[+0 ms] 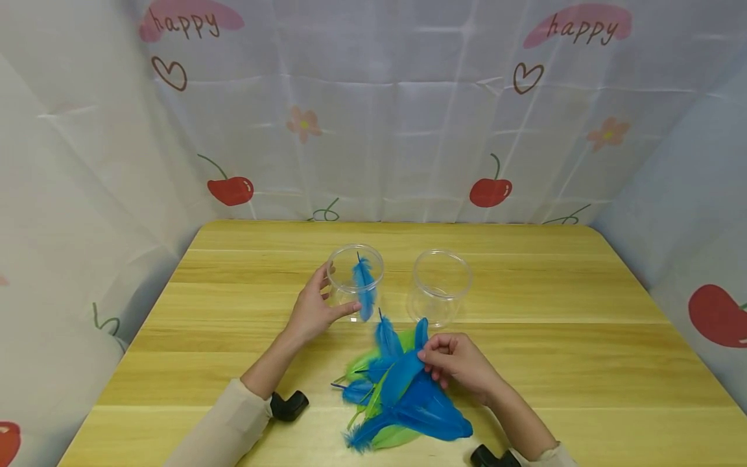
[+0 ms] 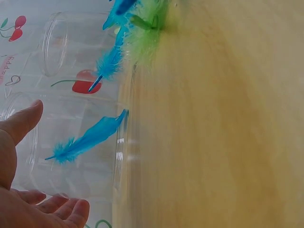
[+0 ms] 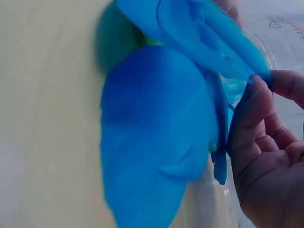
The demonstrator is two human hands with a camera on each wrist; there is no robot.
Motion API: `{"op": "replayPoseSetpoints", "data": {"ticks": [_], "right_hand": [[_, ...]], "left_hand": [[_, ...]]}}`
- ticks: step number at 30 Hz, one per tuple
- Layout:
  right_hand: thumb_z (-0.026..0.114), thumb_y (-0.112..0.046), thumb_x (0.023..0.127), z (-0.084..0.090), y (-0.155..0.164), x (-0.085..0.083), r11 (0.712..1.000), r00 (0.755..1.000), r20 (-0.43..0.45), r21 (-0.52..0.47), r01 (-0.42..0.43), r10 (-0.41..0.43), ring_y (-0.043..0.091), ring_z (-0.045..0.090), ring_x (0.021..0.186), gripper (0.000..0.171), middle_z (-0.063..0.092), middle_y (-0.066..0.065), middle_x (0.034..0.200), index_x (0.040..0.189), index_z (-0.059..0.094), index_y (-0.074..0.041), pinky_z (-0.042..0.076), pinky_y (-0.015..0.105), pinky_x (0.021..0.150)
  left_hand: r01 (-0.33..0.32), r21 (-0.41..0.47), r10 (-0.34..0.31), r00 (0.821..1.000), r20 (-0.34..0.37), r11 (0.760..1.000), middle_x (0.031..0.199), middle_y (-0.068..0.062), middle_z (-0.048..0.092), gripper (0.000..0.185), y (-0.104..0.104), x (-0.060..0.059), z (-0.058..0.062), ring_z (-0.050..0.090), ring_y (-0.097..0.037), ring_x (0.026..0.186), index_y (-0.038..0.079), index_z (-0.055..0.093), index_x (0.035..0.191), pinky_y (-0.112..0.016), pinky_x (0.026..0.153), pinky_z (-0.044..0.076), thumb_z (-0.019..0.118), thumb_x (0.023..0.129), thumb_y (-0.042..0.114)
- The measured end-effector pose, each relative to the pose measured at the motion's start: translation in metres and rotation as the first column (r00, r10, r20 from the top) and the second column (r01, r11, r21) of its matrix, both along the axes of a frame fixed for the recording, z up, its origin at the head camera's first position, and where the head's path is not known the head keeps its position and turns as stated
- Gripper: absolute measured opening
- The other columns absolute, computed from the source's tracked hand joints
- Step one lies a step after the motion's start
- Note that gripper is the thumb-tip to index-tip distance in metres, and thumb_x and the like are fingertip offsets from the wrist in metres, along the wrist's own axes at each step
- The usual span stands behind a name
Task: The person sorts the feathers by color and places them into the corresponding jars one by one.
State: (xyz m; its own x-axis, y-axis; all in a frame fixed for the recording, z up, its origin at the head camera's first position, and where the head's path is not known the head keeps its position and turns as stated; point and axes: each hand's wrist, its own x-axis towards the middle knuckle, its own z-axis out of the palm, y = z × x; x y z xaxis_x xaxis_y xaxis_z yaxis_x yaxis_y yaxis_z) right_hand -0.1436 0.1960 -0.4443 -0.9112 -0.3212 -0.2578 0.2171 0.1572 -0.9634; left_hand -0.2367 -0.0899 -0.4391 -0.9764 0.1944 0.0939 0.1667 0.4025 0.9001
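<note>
The left hand (image 1: 312, 312) curls round a clear, round plastic jar (image 1: 342, 285), likely to keep it steady. A fluffy blue feather (image 1: 365, 288) tilts inside, stem up. The right hand (image 1: 461, 364) pinches another blue feather (image 1: 403, 377) by its tip, maybe so it won't get squashed, over a soft blue-and-green feather pile (image 1: 434, 408) on the wooden table (image 1: 583, 376).

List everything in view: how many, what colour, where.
Table: 1, yellow wood, lower half of head view
Left jar: 1, clear, on table
Right jar: 1, clear, on table
Jarred feather: 1, blue, inside left jar
Piled feathers: several, overlapping, blue and green, in front of jars
Printed cloth: count unclear, mostly white, behind table
Sleeves: 2, cream, lower left and right
Wrist devices: 2, black, beside sleeves
Left hand: 1, bare, around left jar
Right hand: 1, bare, pinching blue feather
</note>
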Motion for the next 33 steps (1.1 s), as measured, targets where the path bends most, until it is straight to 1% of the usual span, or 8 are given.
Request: {"op": "replayPoseSetpoints", "data": {"ticks": [3, 6, 12, 15, 19, 28, 33], "right_hand": [[0.063, -0.015, 0.098, 0.0002, -0.0008, 0.0, 0.998, 1.0, -0.006, -0.062, 0.002, -0.003, 0.013, 0.059, 0.062, 0.019, 0.064, 0.006, 0.075, 0.094, 0.063, 0.003, 0.053, 0.022, 0.055], [0.063, -0.014, 0.098, 0.0008, -0.0019, -0.0011, 0.99, 1.0, -0.02, -0.139, 0.01, -0.013, 0.012, 0.061, 0.062, 0.015, 0.065, 0.004, 0.073, 0.092, 0.062, 0.0, 0.055, 0.022, 0.059], [0.06, -0.01, 0.099, 0.0018, -0.0026, -0.0031, 0.96, 0.997, -0.079, -0.279, -0.004, -0.019, 0.01, 0.064, 0.063, 0.011, 0.067, 0.001, 0.071, 0.089, 0.062, -0.006, 0.056, 0.022, 0.06], [0.057, -0.009, 0.1, 0.0023, -0.0015, -0.0036, 0.939, 0.996, -0.083, -0.345, -0.008, -0.022, 0.009, 0.065, 0.063, 0.012, 0.068, 0.0, 0.072, 0.09, 0.064, -0.009, 0.056, 0.022, 0.062], [0.053, -0.006, 0.102, 0.003, -0.0001, -0.0044, 0.906, 0.996, -0.087, -0.424, -0.018, -0.021, 0.008, 0.066, 0.065, 0.018, 0.069, -0.001, 0.073, 0.091, 0.066, -0.012, 0.056, 0.021, 0.063], [0.048, -0.002, 0.103, 0.0059, 0.0005, -0.0047, 0.855, 0.993, -0.111, -0.518, -0.029, -0.034, 0.008, 0.067, 0.066, 0.025, 0.07, -0.001, 0.076, 0.092, 0.068, -0.013, 0.056, 0.02, 0.065], [0.045, 0.001, 0.103, 0.0075, 0.0007, -0.005, 0.81, 0.992, -0.116, -0.585, -0.036, -0.04, 0.008, 0.068, 0.069, 0.029, 0.071, 0.0, 0.077, 0.092, 0.068, -0.012, 0.056, 0.019, 0.066]], "left_hand": [[0.001, 0.002, -0.001, 1.0, -0.001, 1.0, 0.152, -0.016, 0.038, 0.098, -0.0002, -0.0001, -0.0004, 0.041, -0.038, 0.135, 0.009, 0.028, 0.155, -0.052, 0.107, 0.04, 0.086, 0.078, 0.024], [0.003, 0.003, -0.003, 1.0, 0.001, 1.0, 0.152, -0.016, 0.038, 0.097, 0.0001, -0.0002, -0.0003, 0.041, -0.038, 0.135, 0.009, 0.028, 0.155, -0.052, 0.107, 0.04, 0.086, 0.078, 0.025], [0.003, 0.001, -0.003, 1.0, -0.001, 1.0, 0.152, -0.017, 0.039, 0.097, 0.0001, 0.0, 0.0, 0.041, -0.039, 0.134, 0.01, 0.029, 0.154, -0.052, 0.107, 0.04, 0.087, 0.078, 0.025], [0.002, 0.001, -0.002, 1.0, 0.002, 1.0, 0.152, -0.017, 0.039, 0.097, -0.0001, -0.0001, -0.0001, 0.041, -0.039, 0.134, 0.01, 0.03, 0.154, -0.052, 0.107, 0.04, 0.087, 0.078, 0.025], [0.001, 0.001, -0.001, 1.0, 0.004, 1.0, 0.152, -0.016, 0.039, 0.097, -0.0004, -0.0004, -0.0001, 0.041, -0.039, 0.134, 0.01, 0.03, 0.154, -0.052, 0.107, 0.04, 0.087, 0.078, 0.026], [-0.004, 0.006, 0.004, 1.0, 0.003, 1.0, 0.152, -0.017, 0.038, 0.096, 0.0001, -0.0007, -0.0014, 0.04, -0.039, 0.135, 0.01, 0.03, 0.154, -0.052, 0.107, 0.039, 0.087, 0.078, 0.025], [-0.009, 0.001, 0.009, 1.0, 0.003, 1.0, 0.152, -0.016, 0.039, 0.096, 0.0001, -0.0009, -0.0013, 0.041, -0.039, 0.134, 0.011, 0.03, 0.154, -0.053, 0.107, 0.04, 0.087, 0.078, 0.026]]}}
